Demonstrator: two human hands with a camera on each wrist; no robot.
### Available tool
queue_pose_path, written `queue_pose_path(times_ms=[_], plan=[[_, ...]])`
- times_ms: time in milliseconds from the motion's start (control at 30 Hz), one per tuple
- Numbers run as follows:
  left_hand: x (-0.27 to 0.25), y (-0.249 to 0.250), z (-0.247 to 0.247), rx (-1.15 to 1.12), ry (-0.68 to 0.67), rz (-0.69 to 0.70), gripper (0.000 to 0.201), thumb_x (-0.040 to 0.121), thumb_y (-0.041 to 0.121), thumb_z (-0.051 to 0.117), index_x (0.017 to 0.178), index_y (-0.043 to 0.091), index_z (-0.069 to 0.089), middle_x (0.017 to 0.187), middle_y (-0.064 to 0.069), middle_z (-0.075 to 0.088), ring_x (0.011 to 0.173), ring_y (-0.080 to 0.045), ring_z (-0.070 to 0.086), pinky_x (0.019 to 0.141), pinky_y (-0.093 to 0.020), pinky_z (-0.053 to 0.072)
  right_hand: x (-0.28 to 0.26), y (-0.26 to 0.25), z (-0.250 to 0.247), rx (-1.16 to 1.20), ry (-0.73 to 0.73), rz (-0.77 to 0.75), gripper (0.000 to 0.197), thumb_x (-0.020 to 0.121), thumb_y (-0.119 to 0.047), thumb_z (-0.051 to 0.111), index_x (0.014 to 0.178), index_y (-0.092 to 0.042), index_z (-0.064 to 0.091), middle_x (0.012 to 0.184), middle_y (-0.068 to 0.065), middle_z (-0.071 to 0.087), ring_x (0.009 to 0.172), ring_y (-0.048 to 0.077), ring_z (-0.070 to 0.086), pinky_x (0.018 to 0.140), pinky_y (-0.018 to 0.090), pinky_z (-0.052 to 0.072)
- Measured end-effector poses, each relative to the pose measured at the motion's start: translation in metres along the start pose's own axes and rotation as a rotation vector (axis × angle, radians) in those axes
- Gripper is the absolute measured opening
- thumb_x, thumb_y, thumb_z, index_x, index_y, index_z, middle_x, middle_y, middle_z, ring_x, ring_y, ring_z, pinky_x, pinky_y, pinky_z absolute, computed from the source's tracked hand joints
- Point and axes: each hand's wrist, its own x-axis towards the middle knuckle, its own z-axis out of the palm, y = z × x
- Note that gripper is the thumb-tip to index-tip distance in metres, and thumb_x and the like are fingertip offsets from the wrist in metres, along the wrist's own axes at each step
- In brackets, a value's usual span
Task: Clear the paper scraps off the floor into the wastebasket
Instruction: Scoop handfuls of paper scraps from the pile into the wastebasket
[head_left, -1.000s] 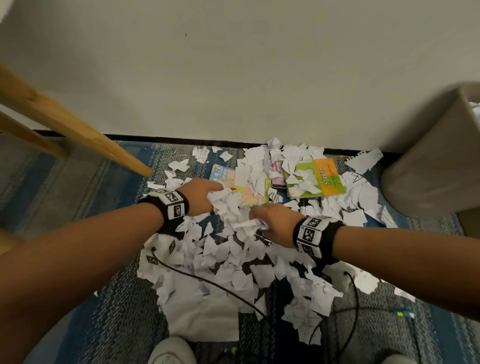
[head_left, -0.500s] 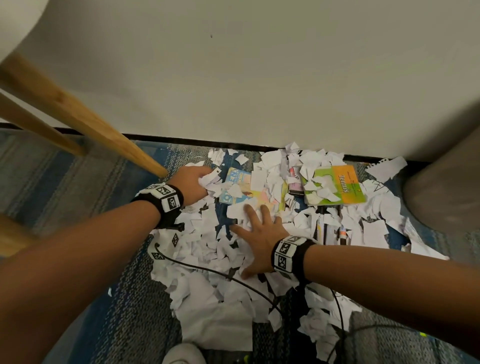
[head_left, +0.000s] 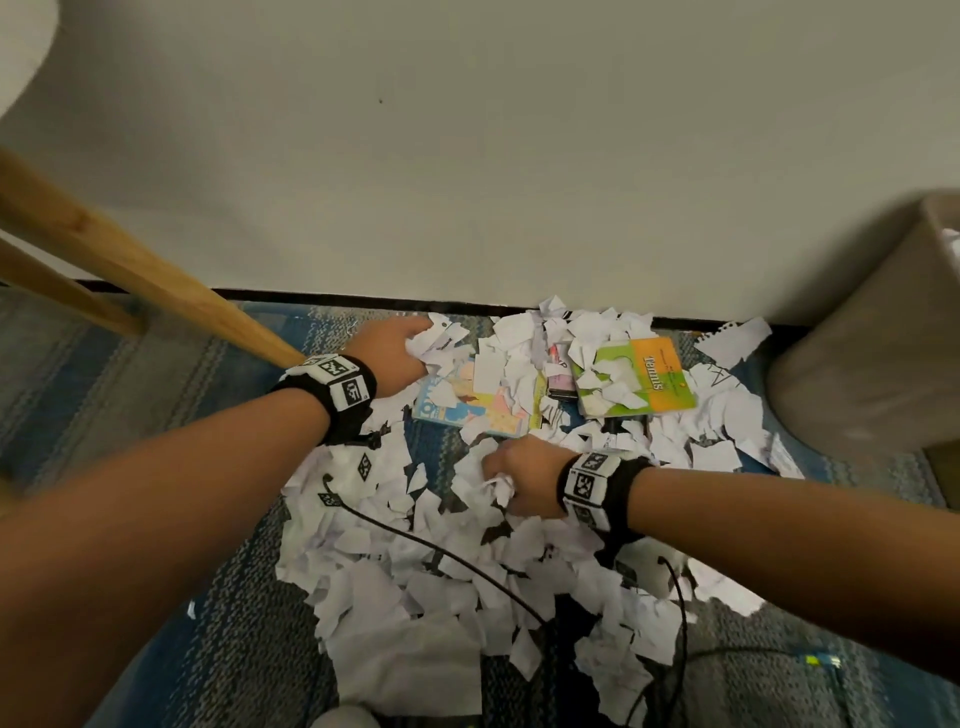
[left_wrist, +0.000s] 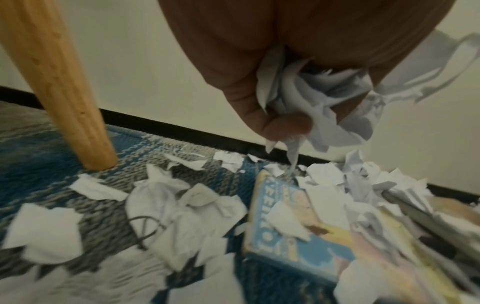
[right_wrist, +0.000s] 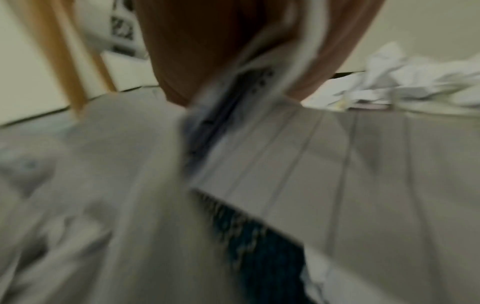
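White paper scraps (head_left: 415, 571) cover the blue-grey carpet in front of me and reach the wall. My left hand (head_left: 400, 348) grips a crumpled bunch of scraps (left_wrist: 324, 98) near the wall, just above a blue booklet (left_wrist: 298, 242). My right hand (head_left: 511, 480) is curled in the middle of the pile, with crumpled scraps (head_left: 496, 486) bunched in its fingers. The right wrist view is blurred and shows only paper under the right hand (right_wrist: 221, 61). The beige wastebasket (head_left: 872, 353) stands at the far right by the wall, with white paper inside.
A wooden chair leg (head_left: 156, 280) slants down to the carpet just left of my left wrist. A green and orange booklet (head_left: 639, 379) and the blue booklet (head_left: 467, 405) lie under scraps. Black cables (head_left: 467, 566) trail over the pile toward me.
My right hand, spread flat on the pile half a second ago, has curled closed around scraps. My left hand has moved farther toward the wall with its bunch.
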Motion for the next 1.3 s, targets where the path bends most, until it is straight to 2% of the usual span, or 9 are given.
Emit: queue_pose_path(times_ms=[133,267,367,600,800,900,1100,1200,1300], plan=[[0.008,0.029,0.001,-0.01,0.049,0.019,0.026,0.08,0.021,0.071,0.105,0.027,0.067,0.094,0.005,0.065,0.087,-0.02,0.058,0.069,-0.026,0.036,-0.023,0.026,-0.048,0.288,0.204,0.137,0.028,0.079,-0.021,0.073,0.105,-0.014,0.067,0.104,0.005,0.068,0.097,0.024,0.062,0.08,0.027,0.046],[0.02,0.055,0.004,-0.08,0.084,0.061,0.018,0.079,0.016,0.07,0.096,0.02,0.068,0.092,-0.004,0.068,0.086,-0.026,0.06,0.067,-0.027,0.038,-0.048,0.057,-0.094,0.575,0.359,0.154,0.014,0.075,-0.015,0.075,0.089,-0.017,0.07,0.093,0.006,0.071,0.087,0.024,0.067,0.086,0.046,0.055],[0.03,0.081,0.004,-0.094,0.097,0.076,0.018,0.08,0.016,0.069,0.097,0.02,0.068,0.091,-0.001,0.067,0.084,-0.024,0.059,0.066,-0.027,0.04,-0.075,0.07,-0.13,0.674,0.505,0.153,0.012,0.075,-0.016,0.077,0.082,-0.022,0.07,0.092,0.004,0.073,0.092,0.026,0.068,0.093,0.045,0.052],[0.064,0.195,0.01,-0.215,0.209,0.264,0.018,0.078,0.015,0.07,0.095,0.021,0.067,0.088,0.001,0.066,0.081,-0.019,0.058,0.066,-0.021,0.035,-0.161,0.102,-0.212,0.78,0.874,0.129,0.016,0.079,0.0,0.074,0.081,-0.015,0.068,0.083,0.004,0.068,0.079,0.017,0.064,0.081,0.03,0.052],[0.074,0.336,0.039,-0.389,0.306,0.538,0.01,0.08,0.018,0.066,0.083,0.027,0.062,0.076,0.008,0.062,0.072,-0.013,0.055,0.054,-0.008,0.034,-0.244,0.143,-0.249,0.654,1.167,0.314,0.01,0.078,-0.006,0.073,0.087,-0.006,0.069,0.079,0.007,0.069,0.07,0.016,0.065,0.072,0.032,0.057],[0.075,0.396,0.052,-0.49,0.337,0.599,0.016,0.075,0.012,0.064,0.088,0.022,0.065,0.079,0.008,0.063,0.073,-0.014,0.056,0.06,-0.016,0.039,-0.28,0.167,-0.253,0.6,1.298,0.409,0.011,0.076,-0.009,0.071,0.087,-0.011,0.07,0.082,0.006,0.072,0.069,0.013,0.066,0.065,0.025,0.056],[0.082,0.466,0.096,-0.464,0.317,0.611,0.029,0.076,0.01,0.06,0.104,0.018,0.061,0.101,-0.003,0.062,0.09,-0.021,0.056,0.07,-0.026,0.043,-0.324,0.22,-0.24,0.502,1.459,0.666,0.014,0.075,-0.016,0.067,0.088,-0.01,0.067,0.082,0.004,0.072,0.073,0.018,0.067,0.072,0.036,0.058],[0.077,0.477,0.125,-0.406,0.193,0.578,0.041,0.077,0.013,0.062,0.117,0.018,0.054,0.115,-0.005,0.051,0.096,-0.021,0.051,0.073,-0.022,0.036,-0.332,0.241,-0.228,0.468,1.463,0.789,0.01,0.073,-0.018,0.065,0.083,-0.015,0.064,0.079,0.003,0.068,0.071,0.018,0.061,0.07,0.033,0.054],[0.077,0.48,0.147,-0.248,0.073,0.603,0.06,0.074,0.023,0.065,0.13,0.022,0.046,0.128,-0.01,0.047,0.111,-0.03,0.052,0.093,-0.035,0.043,-0.336,0.252,-0.218,0.462,1.392,0.853,0.009,0.079,-0.019,0.063,0.088,-0.017,0.065,0.085,0.0,0.069,0.078,0.019,0.064,0.073,0.031,0.053]])
